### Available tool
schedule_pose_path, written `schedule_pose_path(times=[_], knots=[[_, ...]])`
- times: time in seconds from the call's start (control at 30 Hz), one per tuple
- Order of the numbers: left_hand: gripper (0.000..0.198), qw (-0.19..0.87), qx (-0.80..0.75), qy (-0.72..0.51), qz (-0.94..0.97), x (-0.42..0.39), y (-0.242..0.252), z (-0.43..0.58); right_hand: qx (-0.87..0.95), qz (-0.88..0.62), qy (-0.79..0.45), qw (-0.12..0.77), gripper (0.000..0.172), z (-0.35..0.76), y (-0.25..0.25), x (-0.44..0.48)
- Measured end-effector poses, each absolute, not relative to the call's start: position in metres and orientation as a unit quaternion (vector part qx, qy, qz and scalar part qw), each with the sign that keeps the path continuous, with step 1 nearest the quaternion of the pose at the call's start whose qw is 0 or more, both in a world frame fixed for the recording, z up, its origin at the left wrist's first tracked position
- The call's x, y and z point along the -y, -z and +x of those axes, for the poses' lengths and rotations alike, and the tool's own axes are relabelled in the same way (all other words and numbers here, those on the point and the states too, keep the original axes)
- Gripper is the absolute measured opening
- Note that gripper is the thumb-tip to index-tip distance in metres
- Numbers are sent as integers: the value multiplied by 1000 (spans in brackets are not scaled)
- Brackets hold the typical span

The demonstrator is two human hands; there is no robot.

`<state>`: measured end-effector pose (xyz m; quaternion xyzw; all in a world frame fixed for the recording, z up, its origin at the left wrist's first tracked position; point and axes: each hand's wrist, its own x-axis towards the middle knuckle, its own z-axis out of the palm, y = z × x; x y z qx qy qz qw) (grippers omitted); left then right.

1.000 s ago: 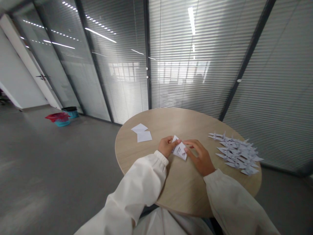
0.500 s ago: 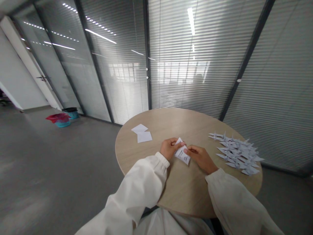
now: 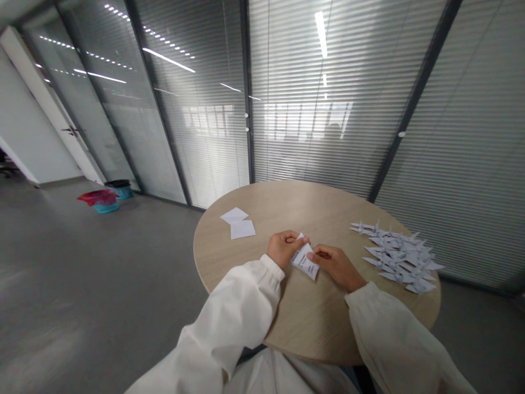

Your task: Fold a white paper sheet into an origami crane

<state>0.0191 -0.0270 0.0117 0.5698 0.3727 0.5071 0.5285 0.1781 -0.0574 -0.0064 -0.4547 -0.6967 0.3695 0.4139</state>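
A partly folded piece of paper with dark print on its face is held between my two hands, over the middle of the round table. My left hand pinches its upper left edge between thumb and fingers. On the right edge, the thumb and fingers of my right hand close on the same paper. To the right lies a crowded group of folded white paper cranes, apart from my right hand. Beyond my left hand, flat white paper sheets overlap on the table.
The round wooden table stands close to a glass partition with blinds. On the floor at the left are a bin with a red liner and another with a black liner. A white door is farther left.
The paper has shifted slightly down and left between my hands, and my right hand has slid a little along its edge. The cranes and flat sheets stay in place.
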Motion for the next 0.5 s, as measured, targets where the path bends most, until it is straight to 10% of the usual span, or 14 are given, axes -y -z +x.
schedule_pose_path(times=[0.5], knots=[[39, 489, -370, -504, 609, 30, -15, 17, 708, -457, -351, 407, 26, 177, 3, 60]])
